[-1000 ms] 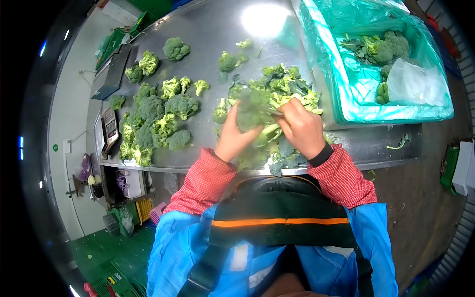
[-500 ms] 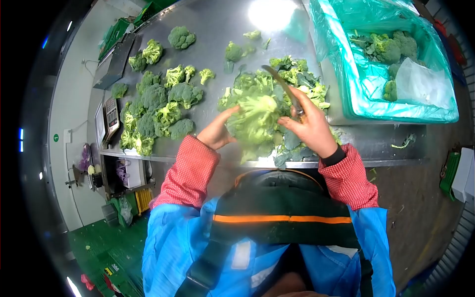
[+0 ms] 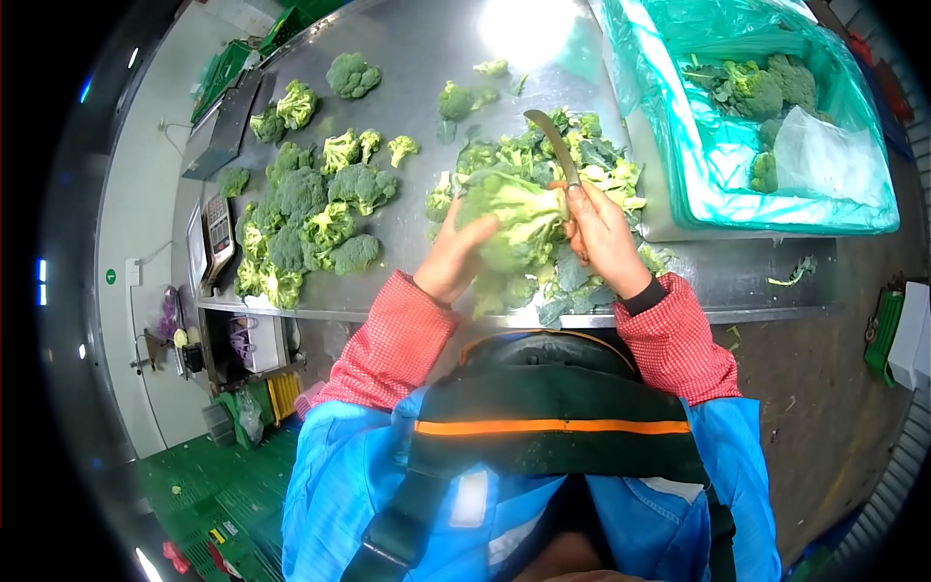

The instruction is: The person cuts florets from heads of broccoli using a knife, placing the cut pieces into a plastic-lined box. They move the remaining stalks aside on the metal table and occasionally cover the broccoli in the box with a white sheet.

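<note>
Broccoli head [image 3: 512,215] held just above the near edge of the steel table [image 3: 417,48], between both hands. Left hand [image 3: 454,260] cups it from the left and below, fingers curled against the crown; pale cut stem side faces right. Right hand [image 3: 599,238] sits at the head's right flank, touching it, fist wrapped tight round the handle of a knife [image 3: 549,142]. Handle hidden inside the grip. Curved blade rises out of the top of the fist, pointing away from the person and leaning slightly left, just past the upper right of the head. Cannot tell whether the edge touches the stem.

Under and beyond the hands: heap of trimmings [image 3: 593,173], leaves and stalk pieces, spilling to the table edge. To the left, well apart from the hands, a cluster of trimmed heads [image 3: 303,218], with a few single florets scattered farther up. Weighing scale [image 3: 215,242] at the far left corner of the table. To the right, a crate lined with a green bag [image 3: 776,221], several broccoli pieces [image 3: 761,89] inside.
</note>
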Tool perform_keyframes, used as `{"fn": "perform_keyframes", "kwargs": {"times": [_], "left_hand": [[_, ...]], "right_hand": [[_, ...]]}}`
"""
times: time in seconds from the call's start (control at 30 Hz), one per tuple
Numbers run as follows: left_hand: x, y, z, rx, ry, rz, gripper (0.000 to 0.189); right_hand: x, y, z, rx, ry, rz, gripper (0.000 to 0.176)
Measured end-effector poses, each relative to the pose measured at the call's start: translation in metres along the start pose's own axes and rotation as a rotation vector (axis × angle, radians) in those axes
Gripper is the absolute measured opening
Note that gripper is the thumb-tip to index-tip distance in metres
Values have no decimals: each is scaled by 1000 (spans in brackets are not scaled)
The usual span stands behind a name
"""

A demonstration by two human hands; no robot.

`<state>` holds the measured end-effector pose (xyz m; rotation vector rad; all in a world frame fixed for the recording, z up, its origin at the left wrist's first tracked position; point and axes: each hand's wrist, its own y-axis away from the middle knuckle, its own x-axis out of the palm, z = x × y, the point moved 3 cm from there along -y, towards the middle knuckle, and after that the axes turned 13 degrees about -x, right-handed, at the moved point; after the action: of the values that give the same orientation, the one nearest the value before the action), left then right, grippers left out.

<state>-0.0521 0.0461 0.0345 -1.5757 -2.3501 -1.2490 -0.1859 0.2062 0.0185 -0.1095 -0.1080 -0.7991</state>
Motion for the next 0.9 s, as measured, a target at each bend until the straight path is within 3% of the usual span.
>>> {"fn": "perform_keyframes", "kwargs": {"times": [0.07,0.17,0.2,0.3,0.53,0.63,0.67,0.7,0.77,0.83,0.9], "left_hand": [[-5,2,1,-90,122,40,66],[-12,5,0,-129,205,94,57],[-13,7,0,-134,232,93,56],[-16,11,5,-149,258,61,52],[-8,33,4,-100,189,22,51],[-25,49,-9,33,274,76,56],[-22,64,-22,179,244,24,58],[-25,72,-34,325,102,4,61],[-50,77,-41,183,97,-40,64],[-53,68,-46,306,14,-117,69],[-57,66,-49,298,-115,-265,71]], "right_hand": [[-8,3,9,-146,208,-45,22],[-14,17,30,-663,776,-59,13],[-12,23,36,-716,894,-7,14],[0,27,47,-744,1159,112,16],[3,10,33,-796,1201,134,14],[-51,-4,-36,-520,1363,92,12],[-41,4,-42,-547,1317,109,10],[-26,6,-21,-438,1200,99,10],[4,3,3,-608,1035,2,9],[14,-3,13,-603,1009,48,10],[16,-1,22,-665,979,99,10]]}}
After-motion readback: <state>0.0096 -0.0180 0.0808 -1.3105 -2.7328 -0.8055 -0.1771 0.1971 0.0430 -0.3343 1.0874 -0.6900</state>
